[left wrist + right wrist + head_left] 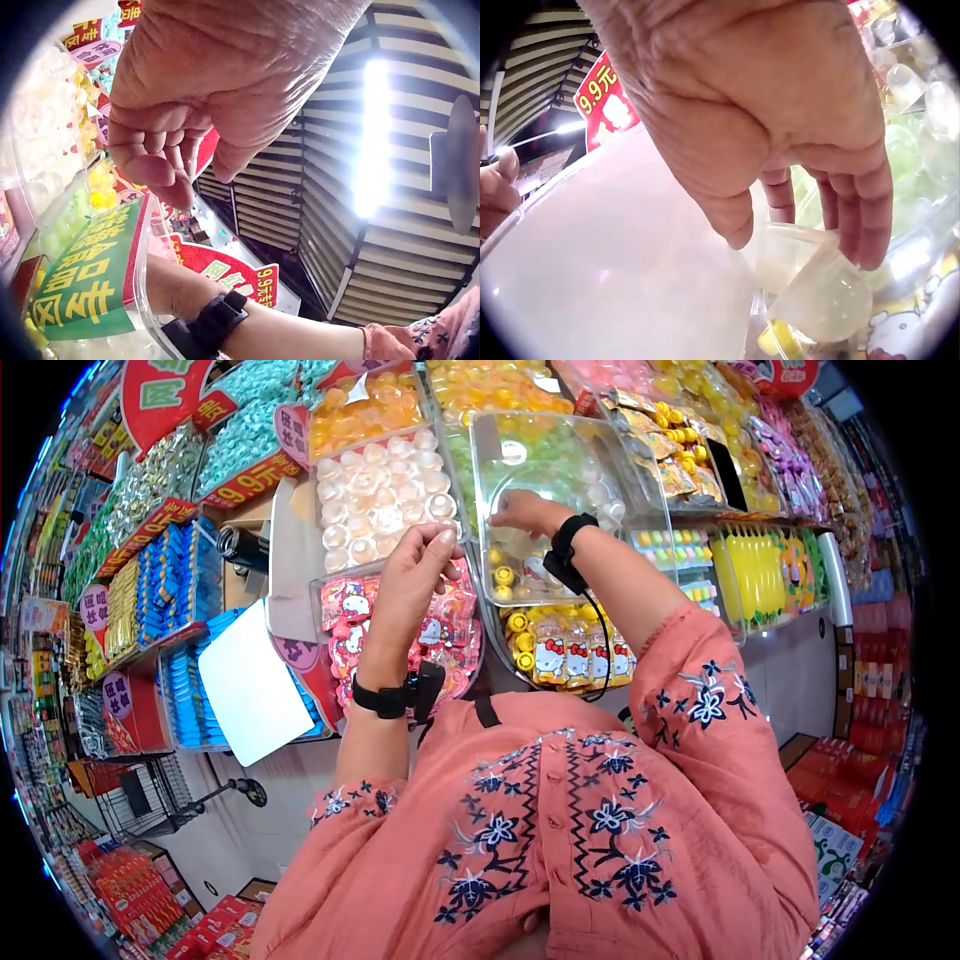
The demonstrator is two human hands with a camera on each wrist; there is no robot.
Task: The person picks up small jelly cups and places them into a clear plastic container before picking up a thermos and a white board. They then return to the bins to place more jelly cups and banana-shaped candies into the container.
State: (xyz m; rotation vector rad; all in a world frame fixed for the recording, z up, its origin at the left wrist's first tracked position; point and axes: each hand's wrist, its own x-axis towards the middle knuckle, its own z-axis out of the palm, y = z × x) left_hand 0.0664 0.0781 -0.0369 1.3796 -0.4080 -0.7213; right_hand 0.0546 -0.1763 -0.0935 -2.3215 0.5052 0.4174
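My right hand (533, 514) reaches down among the jelly cups behind a clear plastic lid (575, 428). In the right wrist view its thumb and fingers curl round a pale, translucent jelly cup (821, 296). A yellow-capped piece (778, 339) lies just below that cup. My left hand (420, 565) hovers at the front edge of a bin of whitish jelly cups (375, 495), and nothing shows in its loosely bent fingers. Green jelly cups (907, 161) lie beyond the right hand.
Pink packets (345, 645) fill the bin nearest the left arm. Yellow-capped packets (570, 650) stand in front of the right hand. A white sheet (255, 680) leans at the left, and a shopping cart (145, 795) stands behind it on the floor.
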